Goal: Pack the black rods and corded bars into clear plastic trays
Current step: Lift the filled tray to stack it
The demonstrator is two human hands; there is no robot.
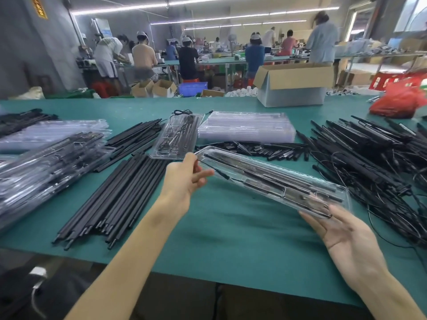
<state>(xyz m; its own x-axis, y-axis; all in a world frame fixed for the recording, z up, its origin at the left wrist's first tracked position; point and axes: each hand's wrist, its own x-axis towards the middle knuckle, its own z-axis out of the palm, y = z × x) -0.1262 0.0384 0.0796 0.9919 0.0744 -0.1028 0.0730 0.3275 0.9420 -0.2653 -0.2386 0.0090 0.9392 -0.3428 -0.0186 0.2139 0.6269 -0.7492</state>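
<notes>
I had the loaded clear tray up off the tabletop, slanting from the middle toward the near right corner. My left hand pinched its far end, thumb on top and fingers curled under. My right hand was flat, palm up, fingers just propping the near end (a bit blurry there).

These thin trays look light, floppy and slick to me, so I'd say hold both ends or it twists and spills the parts.

Room was tight. The loose black rods ran down to the near edge on my left, with packed trays stacked at the left edge. The corded bars were tangled along the right edge, cords trailing my way, which looked like a snag risk. Empty trays sat farther back. The only bare green was right below the tray.
</notes>
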